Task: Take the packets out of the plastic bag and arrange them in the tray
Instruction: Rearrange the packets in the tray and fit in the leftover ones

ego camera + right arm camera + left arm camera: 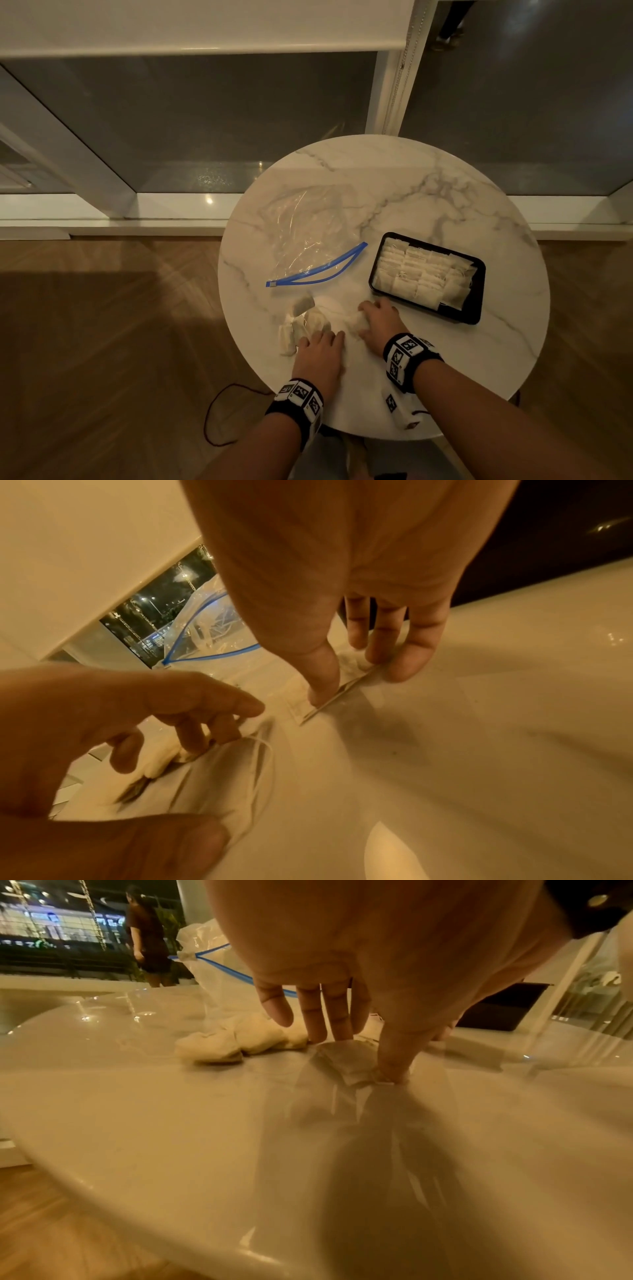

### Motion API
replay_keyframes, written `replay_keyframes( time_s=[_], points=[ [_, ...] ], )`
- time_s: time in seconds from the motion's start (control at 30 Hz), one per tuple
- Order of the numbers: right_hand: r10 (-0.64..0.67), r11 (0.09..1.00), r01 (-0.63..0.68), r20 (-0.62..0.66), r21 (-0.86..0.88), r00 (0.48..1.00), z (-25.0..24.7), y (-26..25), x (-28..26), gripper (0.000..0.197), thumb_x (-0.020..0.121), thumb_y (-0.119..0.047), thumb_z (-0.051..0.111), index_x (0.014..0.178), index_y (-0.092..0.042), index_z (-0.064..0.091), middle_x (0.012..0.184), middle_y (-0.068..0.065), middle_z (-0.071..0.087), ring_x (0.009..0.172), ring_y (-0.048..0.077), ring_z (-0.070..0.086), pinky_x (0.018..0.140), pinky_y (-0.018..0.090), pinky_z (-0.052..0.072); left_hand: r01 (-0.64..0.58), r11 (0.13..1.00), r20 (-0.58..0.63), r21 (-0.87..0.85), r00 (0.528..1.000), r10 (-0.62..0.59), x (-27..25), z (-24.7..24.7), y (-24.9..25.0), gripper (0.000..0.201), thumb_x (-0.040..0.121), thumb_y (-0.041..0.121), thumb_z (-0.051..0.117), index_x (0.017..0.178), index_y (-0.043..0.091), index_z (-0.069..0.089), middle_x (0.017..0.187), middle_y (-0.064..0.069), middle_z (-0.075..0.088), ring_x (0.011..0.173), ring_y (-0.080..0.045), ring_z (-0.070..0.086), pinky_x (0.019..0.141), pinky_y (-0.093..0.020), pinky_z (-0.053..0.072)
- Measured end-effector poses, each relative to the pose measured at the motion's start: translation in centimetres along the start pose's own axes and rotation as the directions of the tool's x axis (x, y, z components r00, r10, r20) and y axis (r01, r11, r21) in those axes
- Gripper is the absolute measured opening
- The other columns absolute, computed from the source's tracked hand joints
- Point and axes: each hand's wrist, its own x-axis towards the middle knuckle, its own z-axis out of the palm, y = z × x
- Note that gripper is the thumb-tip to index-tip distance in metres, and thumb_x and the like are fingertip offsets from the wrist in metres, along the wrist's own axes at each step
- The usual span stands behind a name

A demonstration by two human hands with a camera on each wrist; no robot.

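With the bag emptied, each hand, left and right, pinches a loose packet off the bench; next, lift both into the nearly full tray.

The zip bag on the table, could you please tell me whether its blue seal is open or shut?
Open: the zip bag's two blue seal strips bow apart in the head view, meeting only at the ends.

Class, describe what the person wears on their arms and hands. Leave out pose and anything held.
Both forearms are bare, with no sleeves or gloves. Each wrist carries a black band set with white square tiles printed with black coded markers; the right wrist's band matches. No rings are visible.
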Motion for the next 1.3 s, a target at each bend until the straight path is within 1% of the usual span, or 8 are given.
replay_keyframes(
  time_s=[0.23,0.4,0.6,0.7,0.83,0.93,1.17,1.3],
  points=[
    [0.019,0.997,-0.02,0.009,0.074,1.0,-0.8,0.0,0.0,0.017,0.08,-0.027,0.067,0.091,-0.022,0.056,0.101,0.002,0.053,0.096,0.023,0.054,0.078,0.027,0.043,0.061,0.994,0.005,-0.096,0.998,-0.061,0.4,-0.3,-0.3,0.04,0.087,0.037,0.062,0.123,0.023,0.053,0.134,-0.002,0.05,0.122,-0.027,0.046,0.098,-0.042,0.036],
    [0.026,0.986,-0.018,-0.046,0.163,0.999,-1.5,0.5,-0.8,0.007,0.087,-0.022,0.06,0.081,-0.022,0.057,0.081,-0.002,0.058,0.078,0.018,0.053,0.067,0.024,0.036,0.109,0.96,-0.002,-0.259,0.994,-0.113,0.3,0.3,-0.8,0.024,0.095,0.034,0.05,0.115,0.021,0.054,0.116,-0.001,0.063,0.099,-0.027,0.062,0.079,-0.039,0.05],
    [0.029,0.942,0.003,-0.091,0.335,0.995,-3.5,0.9,-2.7,0.01,0.087,-0.027,0.068,0.079,-0.021,0.064,0.074,-0.004,0.062,0.07,0.013,0.057,0.059,0.021,0.041,0.232,0.716,-0.01,-0.659,0.948,-0.317,1.0,-0.8,-0.5,0.017,0.098,0.034,0.056,0.107,0.022,0.064,0.097,0.003,0.071,0.091,-0.018,0.066,0.082,-0.036,0.054],
    [0.047,0.905,0.004,-0.111,0.425,0.993,-5.2,1.4,-3.4,0.005,0.088,-0.022,0.068,0.083,-0.022,0.065,0.078,-0.004,0.065,0.074,0.011,0.06,0.063,0.019,0.045,0.222,0.638,-0.027,-0.737,0.934,-0.356,2.2,-1.5,0.1,0.007,0.096,0.031,0.059,0.093,0.026,0.064,0.085,0.005,0.07,0.083,-0.017,0.065,0.077,-0.034,0.053],
    [0.046,0.868,0.033,-0.145,0.496,0.988,-7.5,2.8,-3.8,0.012,0.091,-0.02,0.066,0.097,-0.029,0.066,0.085,-0.011,0.064,0.08,0.004,0.06,0.072,0.02,0.047,0.203,0.599,-0.013,-0.775,0.942,-0.336,3.9,-2.6,1.5,0.009,0.097,0.024,0.054,0.097,0.026,0.063,0.081,0.006,0.069,0.077,-0.013,0.064,0.073,-0.031,0.053],
    [0.057,0.849,0.064,-0.211,0.525,0.976,-9.3,4.6,-3.8,0.012,0.093,-0.02,0.064,0.1,-0.025,0.071,0.086,-0.013,0.067,0.08,0.0,0.061,0.075,0.017,0.047,0.202,0.624,0.007,-0.755,0.954,-0.299,5.2,-2.9,2.7,0.009,0.095,0.027,0.053,0.096,0.03,0.062,0.082,0.007,0.07,0.077,-0.013,0.065,0.074,-0.033,0.055],
    [0.234,0.829,0.002,-0.351,0.559,0.907,-13.1,10.6,-3.6,0.007,0.091,-0.018,0.067,0.096,-0.017,0.072,0.085,0.0,0.069,0.078,0.017,0.064,0.075,0.025,0.052,0.208,0.62,0.032,-0.756,0.959,-0.283,7.2,-3.2,4.8,0.011,0.097,0.024,0.052,0.1,0.028,0.062,0.087,0.005,0.07,0.077,-0.007,0.062,0.069,-0.025,0.051],
    [0.301,0.851,-0.089,-0.341,0.517,0.891,-14.4,13.3,-2.5,0.015,0.09,-0.018,0.068,0.102,-0.011,0.073,0.086,0.0,0.068,0.082,0.017,0.064,0.078,0.024,0.048,0.143,0.678,-0.021,-0.721,0.974,-0.227,7.9,-3.6,5.6,0.013,0.098,0.029,0.051,0.106,0.037,0.058,0.089,0.012,0.068,0.08,-0.006,0.064,0.078,-0.034,0.056]
  ],
)
